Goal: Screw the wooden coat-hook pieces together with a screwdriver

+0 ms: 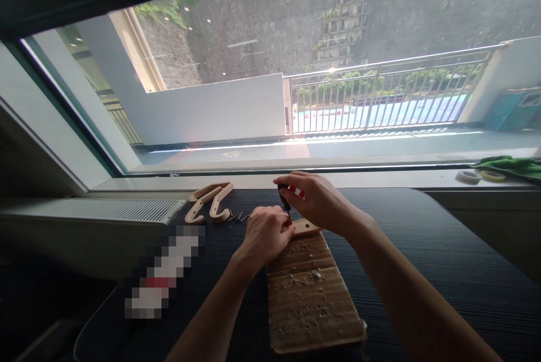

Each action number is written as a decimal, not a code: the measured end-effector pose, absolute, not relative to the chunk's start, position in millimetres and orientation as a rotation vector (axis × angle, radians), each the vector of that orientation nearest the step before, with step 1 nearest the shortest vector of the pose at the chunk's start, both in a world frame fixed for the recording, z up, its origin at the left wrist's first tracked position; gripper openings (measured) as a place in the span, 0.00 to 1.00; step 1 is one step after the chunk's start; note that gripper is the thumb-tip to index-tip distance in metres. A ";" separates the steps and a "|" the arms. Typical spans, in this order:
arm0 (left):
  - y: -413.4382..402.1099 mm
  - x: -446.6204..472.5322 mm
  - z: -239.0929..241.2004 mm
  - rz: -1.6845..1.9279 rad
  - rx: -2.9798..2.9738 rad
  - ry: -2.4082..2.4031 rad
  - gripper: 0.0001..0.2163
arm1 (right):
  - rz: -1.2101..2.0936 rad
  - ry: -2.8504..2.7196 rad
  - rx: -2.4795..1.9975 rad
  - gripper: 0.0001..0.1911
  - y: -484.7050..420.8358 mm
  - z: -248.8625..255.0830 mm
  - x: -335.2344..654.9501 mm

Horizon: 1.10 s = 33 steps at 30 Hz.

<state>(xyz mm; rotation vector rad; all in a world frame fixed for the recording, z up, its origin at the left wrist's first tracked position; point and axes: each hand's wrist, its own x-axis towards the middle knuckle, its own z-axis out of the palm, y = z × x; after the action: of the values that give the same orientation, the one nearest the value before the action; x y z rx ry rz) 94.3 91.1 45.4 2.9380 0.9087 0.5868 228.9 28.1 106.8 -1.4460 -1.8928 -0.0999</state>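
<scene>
My right hand [315, 198] is closed round the black and red handle of a screwdriver [284, 198], which points down almost upright. Its shaft ends by the fingertips of my left hand [267, 229]. Those fingers are pinched together at the left end of a light wooden piece with a dark hole [307, 226]; what they grip between them is hidden. The wooden piece lies across the far end of a thick corrugated cardboard block [315, 300] dotted with small holes. Several screws [239, 217] lie on the table just left of my left hand.
Bent wooden pieces with holes [211, 199] rest at the back left of the black table [406, 249]. A blurred-out item [169, 272] is at the left. On the window sill at the right are tape rolls [469, 176] and a green cloth [513, 166]. Behind stands a large window.
</scene>
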 end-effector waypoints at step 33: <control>106.3 79.4 50.1 0.587 2.550 0.787 0.11 | -0.115 -1.837 -1.490 0.14 35.2 103.0 230.8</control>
<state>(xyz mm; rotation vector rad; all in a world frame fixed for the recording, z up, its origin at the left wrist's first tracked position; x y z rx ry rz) 79.4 106.3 50.1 2.5498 0.7870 0.5871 230.8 35.2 103.0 -1.4902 -1.8374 -0.1148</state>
